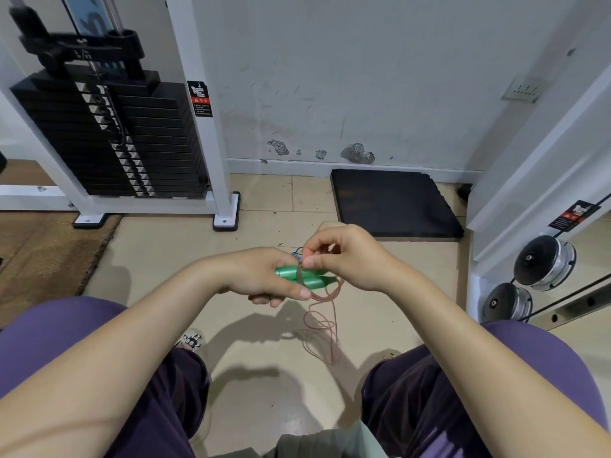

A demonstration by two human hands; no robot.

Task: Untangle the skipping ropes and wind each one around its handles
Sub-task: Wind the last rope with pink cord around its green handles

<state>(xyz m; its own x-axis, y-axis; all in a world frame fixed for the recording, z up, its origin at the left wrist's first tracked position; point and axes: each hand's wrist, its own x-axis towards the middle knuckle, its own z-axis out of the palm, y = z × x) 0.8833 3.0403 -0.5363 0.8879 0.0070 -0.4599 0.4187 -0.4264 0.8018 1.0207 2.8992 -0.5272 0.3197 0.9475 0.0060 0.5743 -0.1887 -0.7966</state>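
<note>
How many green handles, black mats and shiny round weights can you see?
Green handles: 2, held together in the left hand, while the right hand pinches the thin rope
Black mats: 1
Shiny round weights: 2
Total: 5

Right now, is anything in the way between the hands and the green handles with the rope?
Nothing visible. The left hand already grips the two green handles, and the right hand pinches the brown rope right at them. The rest of the rope hangs free in loops below, above the floor.
</note>
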